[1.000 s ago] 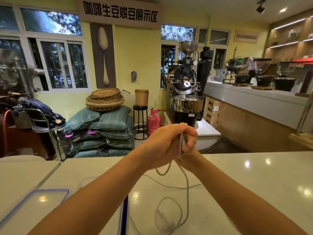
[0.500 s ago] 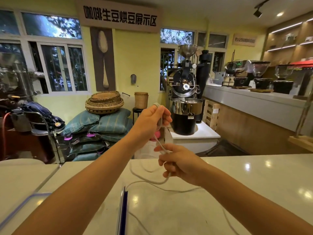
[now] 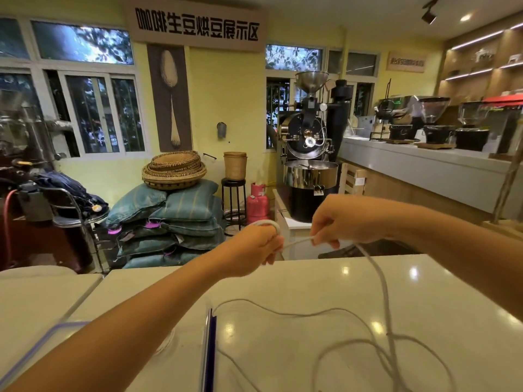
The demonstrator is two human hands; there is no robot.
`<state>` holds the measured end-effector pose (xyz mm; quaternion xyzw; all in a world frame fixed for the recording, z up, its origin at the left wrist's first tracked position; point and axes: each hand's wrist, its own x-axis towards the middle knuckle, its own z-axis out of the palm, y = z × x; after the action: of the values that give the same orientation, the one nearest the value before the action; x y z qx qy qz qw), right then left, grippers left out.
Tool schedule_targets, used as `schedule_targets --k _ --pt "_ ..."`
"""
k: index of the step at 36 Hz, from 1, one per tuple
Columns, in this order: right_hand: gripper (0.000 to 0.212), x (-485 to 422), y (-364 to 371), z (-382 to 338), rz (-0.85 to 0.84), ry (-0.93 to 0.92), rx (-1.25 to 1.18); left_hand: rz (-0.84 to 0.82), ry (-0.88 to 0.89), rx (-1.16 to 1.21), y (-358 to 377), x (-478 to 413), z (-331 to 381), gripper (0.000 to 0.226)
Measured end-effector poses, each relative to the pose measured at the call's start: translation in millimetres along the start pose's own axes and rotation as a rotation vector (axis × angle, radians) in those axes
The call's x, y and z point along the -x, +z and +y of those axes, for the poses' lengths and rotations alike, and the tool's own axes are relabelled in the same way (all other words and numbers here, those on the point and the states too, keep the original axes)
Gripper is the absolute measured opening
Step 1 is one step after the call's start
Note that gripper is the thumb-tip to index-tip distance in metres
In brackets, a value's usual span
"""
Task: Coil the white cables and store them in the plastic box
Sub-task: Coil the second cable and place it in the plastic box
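My left hand (image 3: 254, 247) is held above the far edge of the white counter, closed on a small loop of the white cable (image 3: 382, 281) wound over its fingers. My right hand (image 3: 336, 222) is just to the right of it and pinches the same cable a short stretch further along. From my right hand the cable drops to the counter and lies there in loose tangled loops at the lower right. The clear plastic box (image 3: 210, 349) with a blue rim sits at the lower left, partly hidden under my left forearm.
The white counter (image 3: 325, 278) spans the foreground, with a seam to another surface at the left. Beyond it stand a coffee roaster (image 3: 308, 154), a red gas cylinder (image 3: 257, 203), stacked sacks with baskets (image 3: 172, 171), and a long bar with grinders (image 3: 435, 123) at the right.
My hands have moved apart sideways: the left hand came down to the left with a loop on its fingers, the right hand rose to its right, drawing the cable taut between them.
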<state>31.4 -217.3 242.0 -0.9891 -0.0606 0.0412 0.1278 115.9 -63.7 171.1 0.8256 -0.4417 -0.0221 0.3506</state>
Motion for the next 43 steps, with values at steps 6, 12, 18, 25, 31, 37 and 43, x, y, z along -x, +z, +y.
schedule_targets --k 6,12,18,25,31,37,43 --pt "0.018 -6 -15 5 -0.011 -0.091 0.301 -0.165 0.008 -0.003 8 13 13 0.033" --pt "0.029 -6 -17 3 -0.052 -0.079 0.66 -0.323 -0.05 -0.009 5 19 21 0.022" --pt "0.025 -20 -8 11 0.061 -0.252 1.089 -0.37 -0.045 -0.051 -3 19 28 0.021" --pt "0.021 -34 7 24 0.262 -0.366 1.153 -0.472 -0.13 0.28 -5 20 32 0.03" --pt "0.023 -41 21 32 0.399 -0.393 1.135 -0.445 -0.135 0.512 -4 19 30 0.034" --pt "0.026 -36 10 40 0.291 -0.321 1.012 -0.285 -0.137 0.301 -6 23 22 0.02" --pt "0.034 -21 -5 47 0.318 -0.329 0.888 -0.269 -0.151 0.116 -1 24 20 0.02"
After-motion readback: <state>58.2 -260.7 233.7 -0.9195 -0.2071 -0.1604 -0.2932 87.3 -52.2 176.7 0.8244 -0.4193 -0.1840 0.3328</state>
